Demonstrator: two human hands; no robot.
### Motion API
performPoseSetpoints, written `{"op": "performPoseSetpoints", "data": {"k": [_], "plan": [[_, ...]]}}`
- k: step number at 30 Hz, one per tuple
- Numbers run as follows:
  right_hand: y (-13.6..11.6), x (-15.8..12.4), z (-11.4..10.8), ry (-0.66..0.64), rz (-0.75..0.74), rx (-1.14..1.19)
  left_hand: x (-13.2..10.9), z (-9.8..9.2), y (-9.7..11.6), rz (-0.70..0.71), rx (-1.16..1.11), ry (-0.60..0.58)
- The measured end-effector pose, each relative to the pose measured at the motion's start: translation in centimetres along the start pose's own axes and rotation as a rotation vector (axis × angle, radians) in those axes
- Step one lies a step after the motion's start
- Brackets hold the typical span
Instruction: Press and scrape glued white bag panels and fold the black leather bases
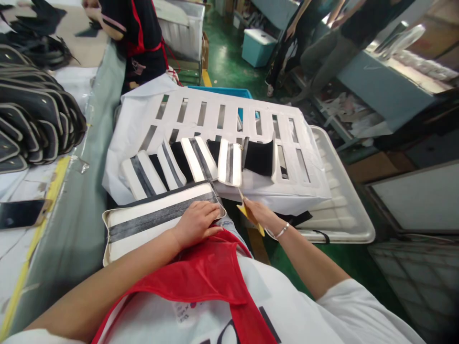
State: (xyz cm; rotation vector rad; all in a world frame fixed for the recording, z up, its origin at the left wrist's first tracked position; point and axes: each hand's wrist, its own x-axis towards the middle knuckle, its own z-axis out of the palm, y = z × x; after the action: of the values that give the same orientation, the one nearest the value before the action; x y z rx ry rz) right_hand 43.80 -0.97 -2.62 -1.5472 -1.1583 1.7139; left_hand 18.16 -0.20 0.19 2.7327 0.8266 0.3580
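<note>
My left hand (201, 220) lies flat on the right end of a long white panel (143, 233) with a grey stripe and dark edging, which rests across my lap. Its fingers are stretched out over the surface. My right hand (258, 212) is closed around a yellow-handled tool (251, 218) with a thin pointed tip; its exact kind is not clear. The tip is just below a smaller white striped piece (230, 162). More such pieces (200, 159) lie in a row behind the panel, joined by or overlapping black material (258, 156).
A white slotted board (211, 102) sits ahead, over a white plastic tray (344, 210). At left, a table holds stacked dark panels (36, 114) and a phone (23, 213). Co-workers (143, 33) stand beyond. A teal box (258, 47) is on the green floor.
</note>
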Motion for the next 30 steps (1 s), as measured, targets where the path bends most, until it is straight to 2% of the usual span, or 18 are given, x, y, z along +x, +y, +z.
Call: {"op": "performPoseSetpoints", "data": {"k": [2,5,7,11,17,24,28,30], "plan": [[1.1,-1.5,0.2,-0.034,0.047,0.012,0.0,0.1,0.7,-0.031,0.052,-0.004],[1.1,-2.6,0.2,-0.253,0.108,0.053,0.2,0.0,1.5,-0.077,0.136,-0.028],[0.4,-2.6,0.1,-0.386,0.122,0.028,0.3,-0.1,1.8,-0.100,0.165,-0.034],[-1.0,-1.5,0.3,-0.499,0.091,-0.030,0.1,0.1,1.4,-0.109,0.121,-0.033],[-1.5,0.7,0.9,-0.627,0.015,-0.006,-0.8,0.6,0.3,-0.140,-0.009,0.047],[-1.0,1.5,1.2,-0.662,0.113,0.069,-1.6,0.8,0.6,-0.083,0.019,0.030],[-0.3,1.6,0.8,-0.674,0.217,0.141,-1.7,1.0,0.7,-0.106,0.006,0.050],[0.9,1.6,0.3,-0.641,0.266,0.267,-1.5,1.1,0.7,-0.141,-0.011,0.044]]}}
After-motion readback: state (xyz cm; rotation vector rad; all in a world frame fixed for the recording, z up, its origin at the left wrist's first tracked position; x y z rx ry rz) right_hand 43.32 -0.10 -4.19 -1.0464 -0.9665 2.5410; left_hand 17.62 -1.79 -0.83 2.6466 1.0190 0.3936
